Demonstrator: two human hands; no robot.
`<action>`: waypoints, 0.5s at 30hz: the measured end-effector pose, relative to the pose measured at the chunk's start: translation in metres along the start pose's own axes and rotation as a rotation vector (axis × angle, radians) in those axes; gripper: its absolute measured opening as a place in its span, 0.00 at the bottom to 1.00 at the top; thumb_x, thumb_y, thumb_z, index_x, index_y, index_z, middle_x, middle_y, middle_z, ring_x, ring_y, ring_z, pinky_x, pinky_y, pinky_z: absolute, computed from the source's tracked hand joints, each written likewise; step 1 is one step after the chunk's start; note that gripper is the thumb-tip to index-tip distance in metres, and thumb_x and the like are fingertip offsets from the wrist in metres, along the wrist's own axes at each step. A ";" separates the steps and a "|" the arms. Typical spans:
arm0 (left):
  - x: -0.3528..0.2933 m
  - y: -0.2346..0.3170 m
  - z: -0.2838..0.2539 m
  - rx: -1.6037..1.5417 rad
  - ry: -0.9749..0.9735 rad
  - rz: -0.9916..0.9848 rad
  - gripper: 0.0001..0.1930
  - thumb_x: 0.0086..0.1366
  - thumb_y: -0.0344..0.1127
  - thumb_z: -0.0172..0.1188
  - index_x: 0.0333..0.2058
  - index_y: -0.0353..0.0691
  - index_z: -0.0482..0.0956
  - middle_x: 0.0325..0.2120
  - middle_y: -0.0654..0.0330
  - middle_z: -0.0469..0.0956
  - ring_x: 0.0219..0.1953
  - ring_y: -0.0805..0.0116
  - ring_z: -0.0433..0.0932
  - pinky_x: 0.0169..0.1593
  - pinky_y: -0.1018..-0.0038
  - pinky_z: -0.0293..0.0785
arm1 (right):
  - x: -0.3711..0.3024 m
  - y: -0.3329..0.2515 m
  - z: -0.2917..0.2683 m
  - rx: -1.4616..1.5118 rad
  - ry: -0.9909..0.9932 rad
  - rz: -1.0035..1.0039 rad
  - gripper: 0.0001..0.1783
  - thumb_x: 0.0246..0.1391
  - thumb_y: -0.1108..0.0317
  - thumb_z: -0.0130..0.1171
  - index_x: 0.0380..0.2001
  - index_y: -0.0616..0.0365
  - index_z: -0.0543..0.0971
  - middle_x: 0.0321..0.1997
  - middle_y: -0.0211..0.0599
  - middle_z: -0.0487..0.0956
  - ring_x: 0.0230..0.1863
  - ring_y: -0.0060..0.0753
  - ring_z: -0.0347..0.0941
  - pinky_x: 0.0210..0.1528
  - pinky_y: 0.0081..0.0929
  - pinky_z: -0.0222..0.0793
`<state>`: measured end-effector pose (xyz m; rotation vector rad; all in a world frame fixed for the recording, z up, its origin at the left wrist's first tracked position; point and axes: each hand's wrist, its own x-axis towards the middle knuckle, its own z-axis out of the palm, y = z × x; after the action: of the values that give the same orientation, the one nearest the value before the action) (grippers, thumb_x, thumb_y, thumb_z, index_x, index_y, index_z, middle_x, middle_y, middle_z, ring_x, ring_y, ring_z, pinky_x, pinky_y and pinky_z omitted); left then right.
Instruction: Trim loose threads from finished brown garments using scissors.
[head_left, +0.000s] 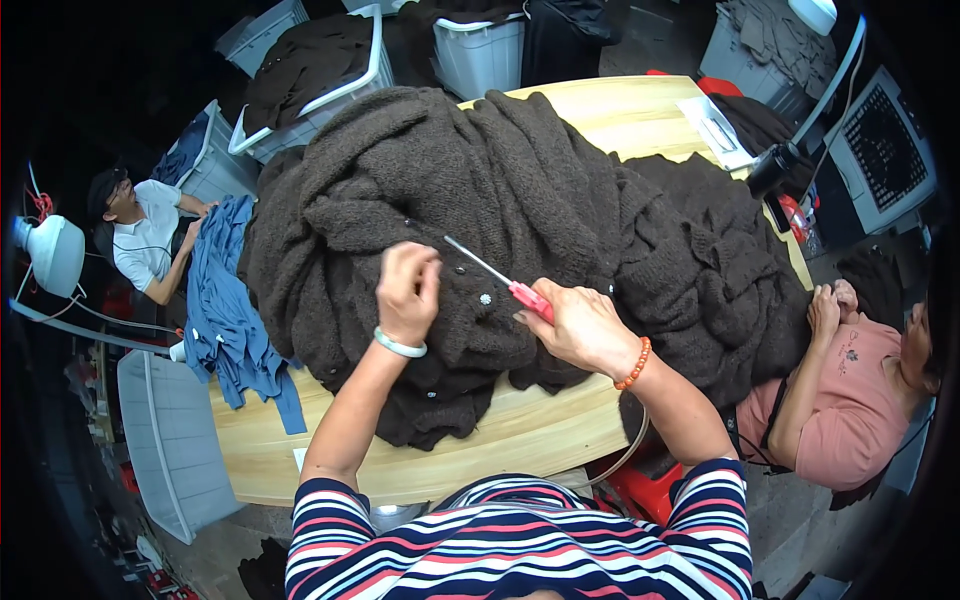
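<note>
Tool [529, 297] tight in right hand [588, 325], curled left hand [408, 292] (hold unclear) over brown knitwear [545, 190]

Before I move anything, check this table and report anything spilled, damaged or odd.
Nothing clearly stands out: I see no spill or damage. The dark knitwear lies bunched across the wooden table and the blue garment is rumpled, but both look ordinary for loose cloth.

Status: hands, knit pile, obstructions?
Right hand grips pink-handled tool; tip unobstructed. Left hand curled over dark knit pile, grasp unclear. Pile covers much of table.
</note>
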<state>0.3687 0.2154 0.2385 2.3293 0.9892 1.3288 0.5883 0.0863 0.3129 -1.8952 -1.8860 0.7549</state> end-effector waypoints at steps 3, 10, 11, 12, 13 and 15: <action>0.027 -0.005 -0.015 0.091 0.185 -0.167 0.19 0.59 0.29 0.66 0.49 0.35 0.74 0.39 0.56 0.71 0.25 0.73 0.74 0.28 0.80 0.72 | 0.000 0.001 0.002 -0.006 0.017 -0.008 0.14 0.58 0.57 0.58 0.37 0.56 0.72 0.25 0.50 0.78 0.33 0.59 0.77 0.35 0.51 0.71; 0.036 -0.040 -0.010 0.511 -0.041 -0.329 0.19 0.58 0.45 0.67 0.43 0.43 0.76 0.34 0.57 0.75 0.34 0.53 0.79 0.37 0.60 0.75 | 0.009 -0.009 0.004 0.006 -0.017 -0.010 0.13 0.59 0.59 0.57 0.34 0.58 0.70 0.25 0.53 0.77 0.33 0.61 0.76 0.37 0.53 0.70; 0.036 -0.042 -0.009 0.490 -0.065 -0.299 0.17 0.57 0.43 0.68 0.41 0.42 0.77 0.34 0.57 0.75 0.35 0.54 0.79 0.37 0.61 0.75 | 0.010 -0.008 0.005 0.005 -0.019 -0.010 0.13 0.59 0.59 0.57 0.34 0.58 0.70 0.25 0.53 0.77 0.33 0.61 0.76 0.37 0.53 0.70; 0.033 -0.043 -0.008 0.427 -0.082 -0.311 0.12 0.56 0.36 0.67 0.37 0.40 0.78 0.32 0.57 0.76 0.36 0.55 0.80 0.38 0.63 0.75 | 0.011 -0.007 0.006 -0.009 -0.018 -0.020 0.13 0.59 0.59 0.57 0.34 0.58 0.70 0.25 0.53 0.77 0.33 0.61 0.77 0.37 0.52 0.71; 0.029 -0.047 -0.008 0.426 -0.084 -0.312 0.12 0.56 0.36 0.67 0.37 0.40 0.78 0.32 0.57 0.76 0.36 0.55 0.80 0.38 0.63 0.75 | 0.012 -0.007 0.007 -0.023 -0.016 -0.027 0.13 0.59 0.59 0.57 0.34 0.58 0.71 0.24 0.53 0.77 0.32 0.60 0.77 0.37 0.52 0.71; 0.022 -0.062 -0.011 0.151 -0.072 -0.238 0.07 0.56 0.29 0.65 0.34 0.38 0.79 0.31 0.56 0.77 0.36 0.57 0.80 0.41 0.68 0.74 | 0.015 -0.008 0.006 -0.039 -0.034 -0.033 0.13 0.59 0.59 0.57 0.34 0.59 0.71 0.24 0.53 0.78 0.32 0.60 0.77 0.38 0.52 0.71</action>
<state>0.3408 0.2744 0.2250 2.2601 1.3370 1.1060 0.5778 0.1011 0.3109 -1.8816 -1.9610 0.7496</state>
